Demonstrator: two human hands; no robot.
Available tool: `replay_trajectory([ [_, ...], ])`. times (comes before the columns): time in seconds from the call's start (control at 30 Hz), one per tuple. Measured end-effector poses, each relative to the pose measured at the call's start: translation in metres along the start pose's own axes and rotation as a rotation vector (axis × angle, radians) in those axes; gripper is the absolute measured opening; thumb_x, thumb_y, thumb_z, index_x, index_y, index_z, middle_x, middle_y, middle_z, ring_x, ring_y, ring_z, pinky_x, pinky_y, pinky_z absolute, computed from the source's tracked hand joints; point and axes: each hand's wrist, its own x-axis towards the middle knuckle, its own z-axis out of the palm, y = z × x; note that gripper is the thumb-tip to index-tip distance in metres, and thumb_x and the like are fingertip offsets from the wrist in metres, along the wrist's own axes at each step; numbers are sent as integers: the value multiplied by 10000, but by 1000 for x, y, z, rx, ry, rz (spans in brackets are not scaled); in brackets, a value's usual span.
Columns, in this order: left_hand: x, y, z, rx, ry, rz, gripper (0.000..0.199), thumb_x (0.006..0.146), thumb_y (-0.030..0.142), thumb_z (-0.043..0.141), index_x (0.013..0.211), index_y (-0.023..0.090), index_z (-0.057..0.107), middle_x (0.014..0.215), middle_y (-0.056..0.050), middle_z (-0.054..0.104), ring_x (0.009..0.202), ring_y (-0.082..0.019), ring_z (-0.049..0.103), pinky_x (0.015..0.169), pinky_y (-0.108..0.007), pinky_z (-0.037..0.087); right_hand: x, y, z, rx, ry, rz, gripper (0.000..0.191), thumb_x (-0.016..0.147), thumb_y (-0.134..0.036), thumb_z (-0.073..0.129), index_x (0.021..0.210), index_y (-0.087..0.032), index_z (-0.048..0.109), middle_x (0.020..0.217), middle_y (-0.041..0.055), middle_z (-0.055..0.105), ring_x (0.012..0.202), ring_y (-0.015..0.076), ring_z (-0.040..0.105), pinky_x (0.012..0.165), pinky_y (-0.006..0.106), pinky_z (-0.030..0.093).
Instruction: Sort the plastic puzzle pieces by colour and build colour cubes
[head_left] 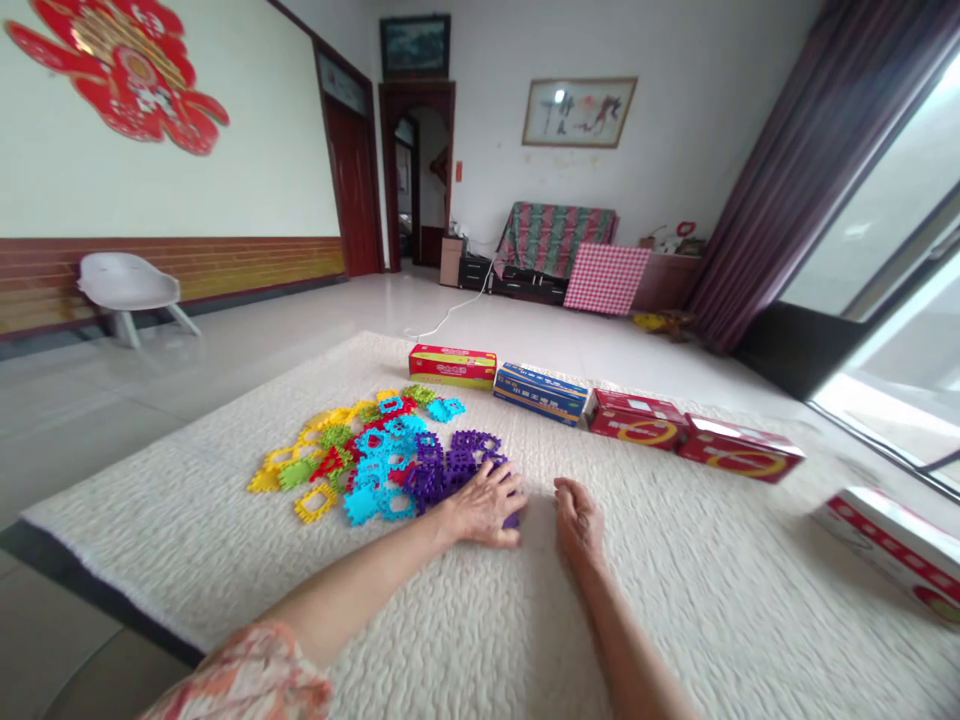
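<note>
My left hand point(486, 507) rests palm down, fingers spread, on the purple plastic interlocking pieces point(431, 478) at the right side of a colourful heap. Part of the purple pieces is hidden beneath it. My right hand point(580, 518) stands on its edge on the cream quilted cloth, a short gap to the right of the left one. Its fingers are curled in, and nothing shows in them. Left of the purple ones lie light blue pieces point(363, 503), and beyond them red, green and yellow pieces point(315, 503) are loosely piled.
Along the far edge of the cloth point(225, 560) stand a red and yellow box point(452, 367), a blue box point(540, 394) and two red boxes point(637, 418). A white and red box point(892, 545) is at the right. A white chair point(129, 283) stands by the left wall.
</note>
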Motion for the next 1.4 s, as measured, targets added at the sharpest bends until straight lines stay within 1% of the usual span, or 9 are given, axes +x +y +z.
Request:
replay_trajectory([
  [0.17, 28, -29, -1, 29, -111, -78, 464, 756, 464, 541, 1162, 244, 596, 1365, -101, 483, 1313, -355, 335, 1032, -602, 291, 1, -1, 2, -82, -8, -53, 402, 770, -427, 386, 880, -163, 669, 920, 123, 694, 855, 244, 625, 809, 372, 459],
  [0.33, 28, -50, -10, 85, -152, -151, 372, 763, 414, 520, 1090, 265, 619, 1202, -68, 587, 1202, -310, 439, 993, -562, 342, 2, -1, 1, -119, -27, -35, 416, 753, -417, 380, 879, -148, 672, 929, 129, 695, 853, 235, 632, 788, 344, 465],
  [0.63, -12, -94, -23, 194, -130, -406, 273, 759, 344, 541, 925, 192, 696, 1051, -124, 647, 1085, -317, 509, 936, -500, 379, 2, -3, 1, -135, -25, -35, 400, 743, -407, 393, 874, -153, 673, 924, 124, 696, 859, 234, 642, 796, 339, 471],
  [0.9, -61, -146, -38, 214, -47, -541, 194, 768, 291, 543, 833, 205, 704, 1000, -104, 656, 1117, -304, 489, 936, -471, 371, 3, -2, 0, -133, -23, -37, 407, 743, -419, 400, 873, -149, 675, 920, 122, 699, 845, 235, 646, 791, 345, 476],
  [1.03, -73, -163, -46, 256, 24, -649, 173, 763, 226, 540, 821, 195, 701, 949, -119, 649, 1170, -349, 442, 941, -516, 344, 1, -3, -1, -120, -24, -38, 400, 746, -423, 411, 874, -152, 677, 925, 119, 705, 868, 240, 651, 787, 337, 478],
  [1.1, -67, -165, -48, 285, 75, -680, 207, 781, 186, 506, 862, 183, 697, 980, -135, 638, 1204, -355, 410, 965, -532, 315, 1, -3, -2, -112, -24, -31, 398, 752, -430, 420, 874, -154, 680, 921, 116, 710, 864, 241, 655, 781, 335, 482],
  [1.2, -43, -162, -42, 263, 136, -654, 239, 805, 206, 487, 934, 197, 688, 1038, -124, 627, 1183, -318, 430, 975, -494, 325, 1, 0, -2, -89, -23, -8, 400, 764, -451, 434, 880, -160, 682, 911, 108, 717, 838, 238, 663, 760, 328, 490],
  [1.3, -6, -157, -27, 191, 160, -616, 302, 808, 350, 526, 1050, 233, 664, 1148, -102, 602, 1183, -305, 437, 979, -471, 344, 2, 3, -3, -47, -37, 21, 406, 781, -468, 436, 895, -163, 678, 914, 101, 720, 821, 232, 670, 740, 319, 499],
  [1.4, 33, -154, -8, 107, 92, -623, 576, 760, 562, 554, 1251, 263, 559, 1379, -93, 470, 1293, -351, 340, 1040, -516, 280, 3, 3, -4, -31, -45, 30, 401, 794, -471, 437, 893, -166, 678, 909, 98, 721, 818, 230, 671, 740, 315, 502],
])
